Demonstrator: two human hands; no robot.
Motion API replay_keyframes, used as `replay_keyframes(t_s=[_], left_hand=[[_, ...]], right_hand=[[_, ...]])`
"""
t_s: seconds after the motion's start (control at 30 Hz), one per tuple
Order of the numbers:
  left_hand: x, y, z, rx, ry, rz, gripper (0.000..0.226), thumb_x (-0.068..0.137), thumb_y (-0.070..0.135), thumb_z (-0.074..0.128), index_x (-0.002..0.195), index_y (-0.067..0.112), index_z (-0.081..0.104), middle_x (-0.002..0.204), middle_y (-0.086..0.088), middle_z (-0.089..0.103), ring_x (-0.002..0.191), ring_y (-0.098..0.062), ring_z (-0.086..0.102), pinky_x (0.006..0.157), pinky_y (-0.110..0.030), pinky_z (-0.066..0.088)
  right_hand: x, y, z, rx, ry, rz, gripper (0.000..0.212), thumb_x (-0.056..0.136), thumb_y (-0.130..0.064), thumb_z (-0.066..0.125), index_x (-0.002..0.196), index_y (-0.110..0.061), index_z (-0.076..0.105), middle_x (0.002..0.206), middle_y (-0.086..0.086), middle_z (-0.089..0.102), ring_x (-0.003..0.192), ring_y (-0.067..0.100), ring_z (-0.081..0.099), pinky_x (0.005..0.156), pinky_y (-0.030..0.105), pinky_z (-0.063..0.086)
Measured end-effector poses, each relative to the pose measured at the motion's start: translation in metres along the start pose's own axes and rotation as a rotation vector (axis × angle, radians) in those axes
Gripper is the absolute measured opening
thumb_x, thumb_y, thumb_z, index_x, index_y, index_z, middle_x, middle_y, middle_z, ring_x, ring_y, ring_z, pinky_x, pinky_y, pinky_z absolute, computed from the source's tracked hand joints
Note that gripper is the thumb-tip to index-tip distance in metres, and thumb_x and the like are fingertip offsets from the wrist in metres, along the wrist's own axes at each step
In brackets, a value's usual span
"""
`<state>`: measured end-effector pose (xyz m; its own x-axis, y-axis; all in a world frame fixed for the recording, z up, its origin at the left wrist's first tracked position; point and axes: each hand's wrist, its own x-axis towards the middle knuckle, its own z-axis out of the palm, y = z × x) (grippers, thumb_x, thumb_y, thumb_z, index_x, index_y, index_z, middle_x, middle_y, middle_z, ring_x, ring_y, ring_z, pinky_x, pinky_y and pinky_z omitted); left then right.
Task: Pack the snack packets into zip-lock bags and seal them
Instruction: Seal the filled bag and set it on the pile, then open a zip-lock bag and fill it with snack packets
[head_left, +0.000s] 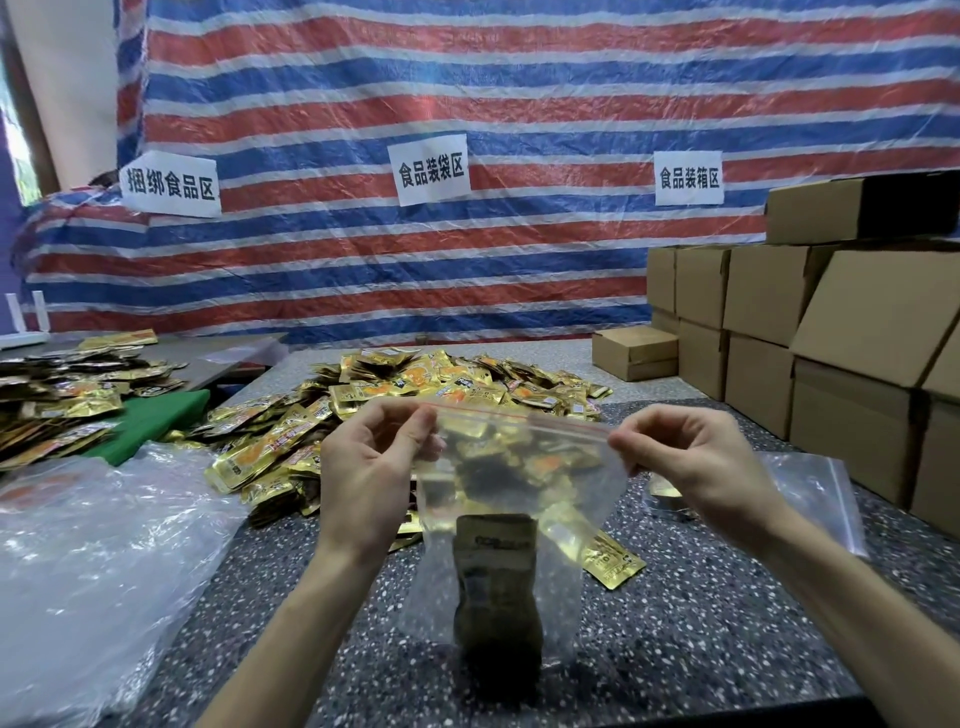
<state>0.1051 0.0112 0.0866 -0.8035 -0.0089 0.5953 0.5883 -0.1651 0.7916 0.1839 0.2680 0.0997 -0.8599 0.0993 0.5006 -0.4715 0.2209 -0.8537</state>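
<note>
Bag (498, 519) held upright above the bench (675, 623), zip likely next to be pressed shut.
Packet (496, 571) sits low in the bag; left hand (363, 467) and right hand (691, 462) each pinch a top corner, red zip (519, 413) running crosswise between them; pile (415, 384) lies beyond the bag.

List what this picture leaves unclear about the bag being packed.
Head view:
- Whether the zip-lock bag is sealed: left hand and right hand cover the strip's ends.
- Count inside: the packets overlap behind cloudy plastic.
- Print on the pile: too small.
- Cardboard boxes: cut off by the right edge.
</note>
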Motion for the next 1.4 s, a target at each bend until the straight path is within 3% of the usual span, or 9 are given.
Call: replay_keyframes(t_s=[0.33,0.53,0.7,0.77,0.87,0.93,1.07,1.23,1.4], left_hand=[[0.002,-0.009,-0.001,-0.022,0.019,-0.012,0.01,0.091,0.012,0.063,0.087,0.014,0.071,0.074,-0.005,0.07,0.069,-0.017,0.065,0.063,-0.022,0.055],[0.001,-0.007,-0.001,0.014,0.011,0.019,0.01,0.092,0.009,0.063,0.087,0.013,0.071,0.074,-0.003,0.071,0.069,-0.011,0.065,0.063,-0.019,0.054],[-0.001,-0.002,0.0,-0.035,0.032,0.019,0.007,0.089,0.015,0.065,0.086,0.015,0.071,0.075,-0.004,0.072,0.07,-0.012,0.065,0.064,-0.021,0.055],[-0.001,-0.002,0.002,-0.059,0.056,0.009,0.009,0.092,0.011,0.064,0.087,0.013,0.071,0.074,-0.002,0.072,0.069,-0.011,0.066,0.063,-0.02,0.054],[-0.003,-0.003,0.006,-0.089,0.045,-0.022,0.009,0.092,0.008,0.063,0.091,0.009,0.071,0.073,-0.004,0.072,0.067,-0.015,0.067,0.062,-0.022,0.055],[-0.003,-0.003,0.008,-0.124,0.037,-0.047,0.008,0.089,0.011,0.064,0.092,0.008,0.071,0.073,-0.004,0.072,0.066,-0.015,0.068,0.061,-0.023,0.056],[0.001,0.0,0.009,-0.132,0.028,-0.083,0.024,0.077,0.025,0.067,0.092,0.008,0.072,0.076,-0.004,0.075,0.069,-0.014,0.07,0.063,-0.021,0.056],[0.004,-0.003,0.01,-0.043,-0.059,-0.241,0.012,0.086,0.02,0.07,0.094,0.015,0.077,0.086,-0.006,0.077,0.079,-0.018,0.073,0.064,-0.031,0.06],[-0.005,-0.015,-0.001,0.112,-0.149,-0.346,0.008,0.089,0.012,0.07,0.094,0.017,0.075,0.087,-0.004,0.075,0.076,-0.015,0.069,0.063,-0.022,0.055]], right_hand=[[0.003,0.005,-0.006,-0.134,-0.077,0.03,0.015,0.079,-0.015,0.071,0.089,-0.004,0.074,0.072,0.003,0.073,0.062,0.007,0.065,0.053,0.013,0.048],[0.008,-0.01,-0.012,-0.525,-0.22,0.09,0.007,0.09,-0.019,0.068,0.084,-0.017,0.071,0.068,0.0,0.065,0.056,0.002,0.053,0.051,0.017,0.042],[0.008,-0.028,-0.012,-0.674,-0.154,-0.081,0.011,0.095,-0.018,0.063,0.085,-0.022,0.065,0.073,-0.008,0.062,0.064,-0.001,0.055,0.059,0.016,0.045],[0.003,-0.023,-0.003,-0.478,-0.044,-0.098,0.003,0.092,-0.014,0.066,0.089,-0.014,0.064,0.082,-0.004,0.066,0.073,0.001,0.061,0.068,0.017,0.051],[-0.009,-0.001,0.011,-0.063,-0.088,0.188,0.04,0.078,-0.027,0.073,0.11,-0.01,0.057,0.103,0.011,0.072,0.093,0.019,0.071,0.081,0.033,0.059],[-0.015,0.016,0.017,-0.099,-0.191,0.318,0.046,0.077,-0.026,0.078,0.118,-0.016,0.059,0.106,0.007,0.074,0.096,0.022,0.072,0.079,0.034,0.06],[-0.004,0.027,0.013,-0.185,-0.154,0.367,0.017,0.094,-0.015,0.065,0.099,0.0,0.07,0.095,0.006,0.076,0.084,0.023,0.074,0.059,0.033,0.06],[0.039,0.005,-0.01,0.031,0.181,0.414,0.016,0.097,-0.005,0.057,0.086,0.004,0.065,0.085,0.02,0.075,0.061,0.027,0.072,0.048,0.032,0.058],[0.085,-0.001,-0.059,0.382,0.554,0.44,0.011,0.098,0.001,0.049,0.093,0.004,0.058,0.101,0.025,0.066,0.082,0.033,0.069,0.052,0.033,0.06]])
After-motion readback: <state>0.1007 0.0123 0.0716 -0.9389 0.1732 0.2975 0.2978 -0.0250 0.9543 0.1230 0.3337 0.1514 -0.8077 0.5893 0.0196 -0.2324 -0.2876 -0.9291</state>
